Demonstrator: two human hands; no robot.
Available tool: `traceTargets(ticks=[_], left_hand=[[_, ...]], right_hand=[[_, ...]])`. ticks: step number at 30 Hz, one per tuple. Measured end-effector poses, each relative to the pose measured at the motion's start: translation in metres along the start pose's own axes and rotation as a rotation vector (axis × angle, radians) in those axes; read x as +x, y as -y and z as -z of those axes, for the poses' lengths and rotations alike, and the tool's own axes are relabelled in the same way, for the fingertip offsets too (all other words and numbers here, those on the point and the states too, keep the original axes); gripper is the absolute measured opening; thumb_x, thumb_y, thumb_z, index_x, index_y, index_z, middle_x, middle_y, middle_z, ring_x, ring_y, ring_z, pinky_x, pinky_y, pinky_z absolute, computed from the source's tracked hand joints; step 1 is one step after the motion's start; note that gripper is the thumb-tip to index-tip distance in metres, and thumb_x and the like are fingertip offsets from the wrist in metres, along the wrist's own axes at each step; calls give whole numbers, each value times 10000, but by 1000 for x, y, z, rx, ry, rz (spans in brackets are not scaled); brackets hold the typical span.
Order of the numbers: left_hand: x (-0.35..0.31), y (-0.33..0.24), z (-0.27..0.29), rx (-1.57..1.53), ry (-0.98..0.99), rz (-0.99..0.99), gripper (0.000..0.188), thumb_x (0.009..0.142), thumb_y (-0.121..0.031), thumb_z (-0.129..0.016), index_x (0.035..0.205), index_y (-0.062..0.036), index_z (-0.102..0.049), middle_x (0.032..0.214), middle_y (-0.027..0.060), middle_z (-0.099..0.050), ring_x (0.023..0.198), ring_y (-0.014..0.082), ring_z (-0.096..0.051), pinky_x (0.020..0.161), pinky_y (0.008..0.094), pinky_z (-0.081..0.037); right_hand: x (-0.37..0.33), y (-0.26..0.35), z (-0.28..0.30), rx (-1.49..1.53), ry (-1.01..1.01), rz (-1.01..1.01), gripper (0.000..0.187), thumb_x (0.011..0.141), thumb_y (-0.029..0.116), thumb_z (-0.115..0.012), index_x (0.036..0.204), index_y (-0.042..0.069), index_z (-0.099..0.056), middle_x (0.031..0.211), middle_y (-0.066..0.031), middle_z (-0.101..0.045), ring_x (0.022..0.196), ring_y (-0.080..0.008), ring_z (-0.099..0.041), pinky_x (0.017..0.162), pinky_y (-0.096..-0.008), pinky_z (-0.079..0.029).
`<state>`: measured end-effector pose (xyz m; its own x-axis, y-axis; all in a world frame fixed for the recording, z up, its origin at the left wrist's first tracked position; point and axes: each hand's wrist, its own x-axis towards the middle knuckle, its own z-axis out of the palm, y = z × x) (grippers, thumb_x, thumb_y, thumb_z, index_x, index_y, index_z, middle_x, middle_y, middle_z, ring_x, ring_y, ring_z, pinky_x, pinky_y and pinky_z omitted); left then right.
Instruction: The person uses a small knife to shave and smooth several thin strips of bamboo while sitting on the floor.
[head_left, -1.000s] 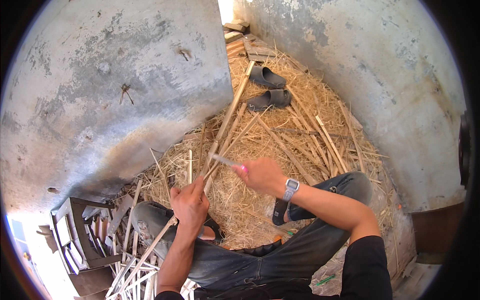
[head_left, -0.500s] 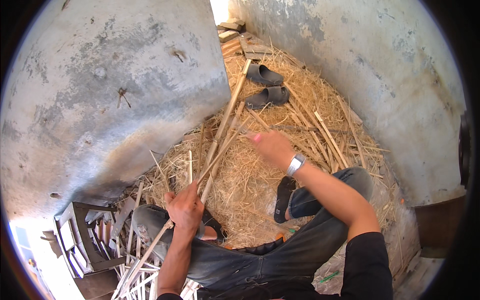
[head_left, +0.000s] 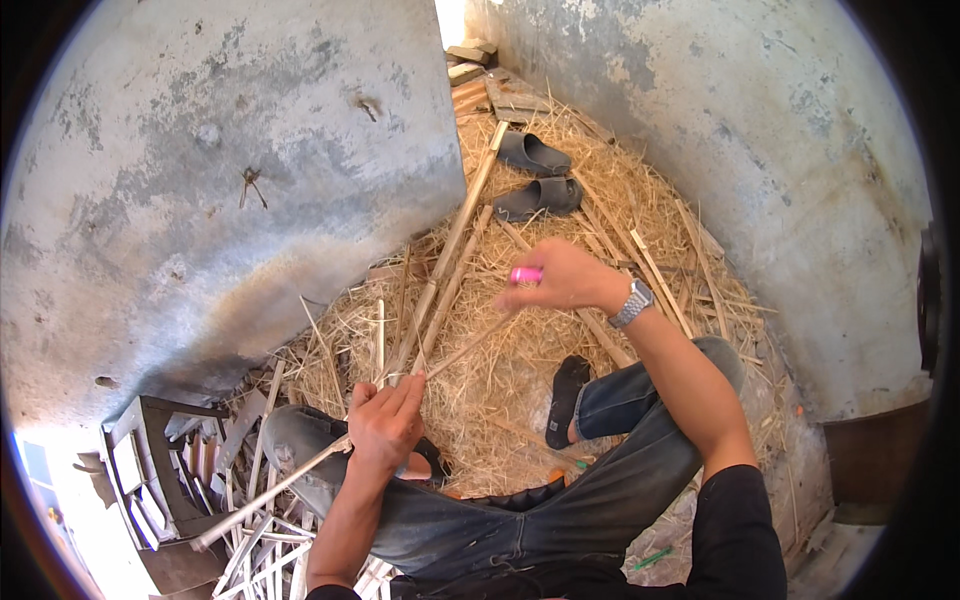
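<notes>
My left hand (head_left: 385, 422) grips a long pale cane stick (head_left: 452, 245) just above my left knee; the stick runs from the pile at lower left up toward the far doorway. My right hand (head_left: 560, 278) is raised over the straw, blurred, closed around a small tool with a pink handle (head_left: 526, 274). A wristwatch (head_left: 632, 303) sits on that wrist. A thin sliver (head_left: 465, 347) stretches from the left hand toward the right hand. I sit on the straw in jeans, one foot in a dark sock (head_left: 567, 397).
Two dark slippers (head_left: 535, 175) lie on the straw (head_left: 520, 350) farther away. Concrete walls (head_left: 220, 190) close in on both sides. A dark crate (head_left: 150, 470) and several split pale strips (head_left: 260, 540) lie at lower left. More canes (head_left: 650, 265) lie at right.
My right hand has moved up and away from the left hand along the stick, the pink-handled tool now showing. The left hand stays gripping the stick.
</notes>
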<state>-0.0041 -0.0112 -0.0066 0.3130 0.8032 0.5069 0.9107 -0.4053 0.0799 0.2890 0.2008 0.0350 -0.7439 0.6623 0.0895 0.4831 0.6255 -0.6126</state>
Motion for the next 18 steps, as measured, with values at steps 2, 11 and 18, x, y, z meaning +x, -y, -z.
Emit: traceTargets(ticks=[2,11,18], left_hand=[[3,2,6,-27,32,-77,465,714,19,-709,1163,-90,-755,1021,-3,-783,704,120,-659,720,332,-418],[75,12,79,97,-61,-233,213,835,-120,-772,1029,-203,-789,1022,-53,-788,904,137,-716,953,390,-398],[98,-5,68,60,-454,-20,377,821,-94,-790,1188,-82,-701,1291,144,-688,1226,306,-621,1123,462,-377]], right_hand=[[-2,11,0,-20,316,-72,682,934,626,-721,631,23,-621,507,-26,-484,479,-145,-417,480,-382,-345],[-21,56,-42,619,422,-122,540,907,456,-827,640,41,-609,556,44,-452,539,-80,-394,506,-319,-320],[-35,86,-23,430,-105,177,475,848,322,-849,606,53,-541,504,-29,-441,478,-149,-373,473,-342,-337]])
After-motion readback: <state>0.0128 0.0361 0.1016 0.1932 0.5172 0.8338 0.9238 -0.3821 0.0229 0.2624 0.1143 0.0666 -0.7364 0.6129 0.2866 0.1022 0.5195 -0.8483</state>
